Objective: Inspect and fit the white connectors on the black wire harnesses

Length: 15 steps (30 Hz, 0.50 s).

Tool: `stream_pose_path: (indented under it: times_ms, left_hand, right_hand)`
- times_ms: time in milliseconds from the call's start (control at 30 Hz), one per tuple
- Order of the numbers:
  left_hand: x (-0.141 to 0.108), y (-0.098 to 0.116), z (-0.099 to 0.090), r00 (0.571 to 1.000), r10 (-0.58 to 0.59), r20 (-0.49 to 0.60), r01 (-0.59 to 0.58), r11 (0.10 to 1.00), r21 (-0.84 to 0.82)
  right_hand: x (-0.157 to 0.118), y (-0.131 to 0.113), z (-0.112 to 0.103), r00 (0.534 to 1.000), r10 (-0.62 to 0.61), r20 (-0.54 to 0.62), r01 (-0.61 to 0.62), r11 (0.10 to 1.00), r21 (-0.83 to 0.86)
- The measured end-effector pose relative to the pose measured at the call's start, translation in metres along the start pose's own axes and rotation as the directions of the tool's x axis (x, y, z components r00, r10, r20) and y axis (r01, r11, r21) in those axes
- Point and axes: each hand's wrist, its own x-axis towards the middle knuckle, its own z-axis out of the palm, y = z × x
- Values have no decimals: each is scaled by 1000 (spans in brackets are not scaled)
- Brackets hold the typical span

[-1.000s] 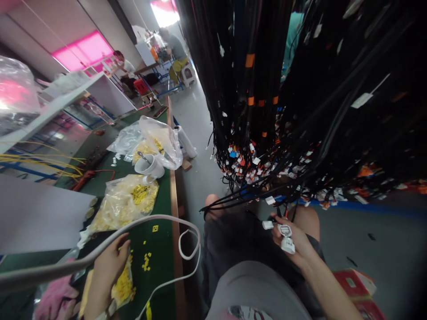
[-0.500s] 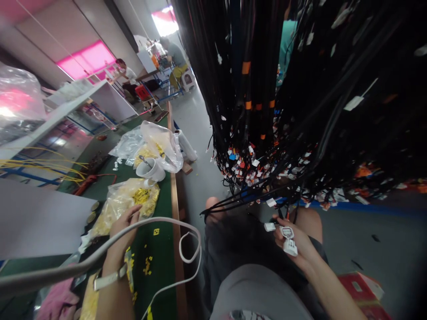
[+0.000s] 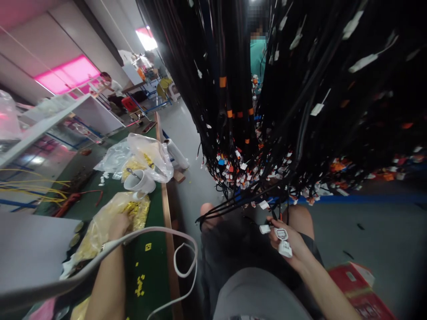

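Note:
On the green bench, my left hand (image 3: 118, 226) reaches into the open mouth of a clear plastic bag (image 3: 96, 226) of small yellow parts (image 3: 135, 208). Its fingers are hidden among the bag and the parts. Over my lap, my right hand (image 3: 293, 246) is closed around the end of a black cable. White connectors (image 3: 285, 249) stick out from its fingers, one with a printed face. The cable runs up toward the hanging bundle of black wire harnesses (image 3: 230, 133), whose ends carry many small white, orange and blue connectors.
A white cup (image 3: 140, 181) with a spoon stands behind the bag, beside another plastic bag (image 3: 151, 158). A thick grey cable (image 3: 147, 232) crosses over my left wrist. Loose yellow pieces (image 3: 140, 284) lie on the bench (image 3: 133, 255). A red box (image 3: 353, 284) sits on the floor at right. Other people work farther off.
My left hand has moved forward from above the bag's edge into the yellow parts. The view has shifted a little. My right hand keeps its hold on the cable end.

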Motion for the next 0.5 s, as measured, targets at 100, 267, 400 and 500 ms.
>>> stream_pose_path:
  times_ms: [100,267,400,500]
  left_hand:
    - [2,-6,-1,998,-44,34,43,999,25]
    - [0,-13,0,1000,-9,6,9,1000,-25]
    - [-2,-14,2,999,28,-27,-29,998,-64]
    - [-3,-13,3,998,21,-58,-25,997,-76]
  right_hand:
    - [2,0,-1,1000,-8,8,9,1000,-4]
    - [6,3,1,999,5,40,-4,1000,-17]
    - [7,4,2,999,2,42,-1,1000,-15]
    - [7,3,1,999,5,47,-5,1000,-3]
